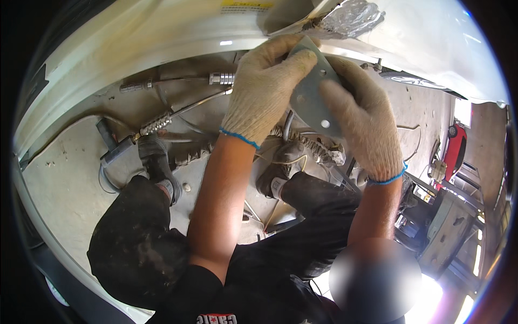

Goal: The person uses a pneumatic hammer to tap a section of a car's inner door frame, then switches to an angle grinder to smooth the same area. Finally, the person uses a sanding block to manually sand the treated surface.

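My left hand [267, 89], in a beige knit glove with a blue cuff, pinches a flat grey metal plate [312, 105] at its upper left edge. Its thumb lies on the plate's face, and the other fingers go behind. The plate is tilted and has a few round holes. At its right edge is my right hand [369, 121], gloved the same way. The right thumb, somewhat blurred, lies over the plate's face while the fingers curl behind it. Just above the hands, a crumpled silvery patch [353, 20] marks the white vehicle body panel [183, 40].
A rod-like metal tool [156, 124] with a dark handle lies by my left foot. Behind it is another rod with a ribbed metal collar [221, 79]. Hoses and chain-like pieces cross the floor between my feet. A red car [456, 151] and a metal frame [445, 227] stand right.
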Demonstrator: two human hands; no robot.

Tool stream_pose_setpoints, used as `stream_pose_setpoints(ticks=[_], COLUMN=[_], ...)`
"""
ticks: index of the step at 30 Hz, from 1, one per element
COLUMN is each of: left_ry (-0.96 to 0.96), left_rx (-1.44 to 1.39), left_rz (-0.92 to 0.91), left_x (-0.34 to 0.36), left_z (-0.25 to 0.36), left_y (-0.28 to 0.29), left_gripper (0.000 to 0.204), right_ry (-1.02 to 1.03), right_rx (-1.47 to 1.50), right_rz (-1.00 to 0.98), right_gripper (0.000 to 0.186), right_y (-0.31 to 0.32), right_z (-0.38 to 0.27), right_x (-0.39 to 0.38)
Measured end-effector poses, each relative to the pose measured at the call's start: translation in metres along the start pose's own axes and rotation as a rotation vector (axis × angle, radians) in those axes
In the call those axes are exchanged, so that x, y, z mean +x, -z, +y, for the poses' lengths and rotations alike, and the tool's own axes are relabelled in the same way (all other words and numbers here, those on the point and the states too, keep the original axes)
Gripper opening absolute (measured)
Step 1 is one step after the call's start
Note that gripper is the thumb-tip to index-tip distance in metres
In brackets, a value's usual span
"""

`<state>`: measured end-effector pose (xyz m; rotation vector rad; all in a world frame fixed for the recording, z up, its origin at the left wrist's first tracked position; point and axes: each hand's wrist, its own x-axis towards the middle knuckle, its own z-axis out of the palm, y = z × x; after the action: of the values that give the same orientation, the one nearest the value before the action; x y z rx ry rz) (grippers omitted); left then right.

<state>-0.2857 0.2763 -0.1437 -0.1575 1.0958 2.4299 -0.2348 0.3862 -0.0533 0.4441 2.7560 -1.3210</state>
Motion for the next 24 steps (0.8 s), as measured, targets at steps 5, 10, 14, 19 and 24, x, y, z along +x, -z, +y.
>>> stream_pose_setpoints(ticks=[5, 10, 14, 19, 24], left_ry=[0.025, 0.006, -0.034, -0.11, -0.073], left_rx=[-0.038, 0.182, 0.118, 0.208, 0.207], left_rz=[0.169, 0.138, 0.168, 0.175, 0.208], left_x=[0.012, 0.009, 0.011, 0.016, 0.017], left_z=[0.005, 0.002, 0.004, 0.006, 0.012], left_y=[-0.011, -0.013, -0.016, -0.015, -0.019], left_gripper=[0.019, 0.018, 0.019, 0.019, 0.018], right_ry=[-0.06, -0.124, -0.158, -0.172, -0.186], right_rx=[-0.022, 0.012, 0.042, 0.042, 0.09], right_rz=[0.038, -0.044, -0.084, -0.051, -0.001], right_gripper=[0.034, 0.035, 0.036, 0.039, 0.042], right_y=[0.0, 0.007, 0.006, 0.002, -0.003], right_z=[-0.004, 0.018, 0.011, 0.006, 0.008], right_x=[0.022, 0.021, 0.025, 0.032, 0.037])
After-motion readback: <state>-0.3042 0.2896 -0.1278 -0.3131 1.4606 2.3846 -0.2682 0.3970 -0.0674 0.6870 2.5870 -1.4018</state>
